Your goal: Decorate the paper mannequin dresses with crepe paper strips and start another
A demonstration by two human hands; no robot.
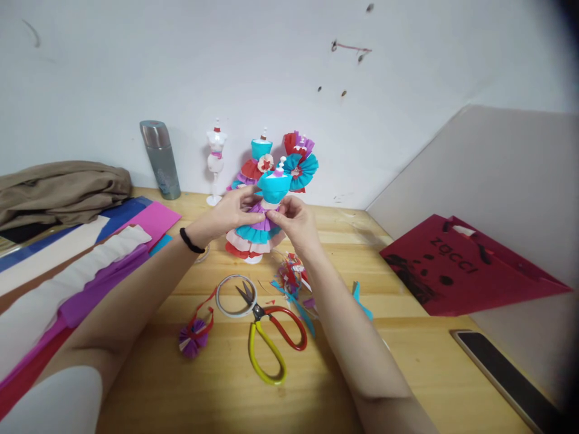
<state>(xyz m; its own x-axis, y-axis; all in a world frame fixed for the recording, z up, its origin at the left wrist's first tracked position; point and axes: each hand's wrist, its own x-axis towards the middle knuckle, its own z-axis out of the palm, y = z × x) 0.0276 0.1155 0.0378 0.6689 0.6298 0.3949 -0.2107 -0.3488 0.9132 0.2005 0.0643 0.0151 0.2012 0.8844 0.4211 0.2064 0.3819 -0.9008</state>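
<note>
Mannequin (274, 190) between the fingers (277, 219)

The wooden counter (181, 401) carries a white ring (218, 299), open scissors (258, 311) over it, a purple rosette (193, 340) and heaped scraps (291, 271); behind them a ruffled dress form (257, 233) seems to touch the wood. A flask (163, 164) and a white mannequin (216, 161) stand at the back; a phone (504, 377) lies far right.

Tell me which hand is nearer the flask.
Left. The left hand is right of the flask; the right hand is farther off, across the dressed mannequin.
</note>
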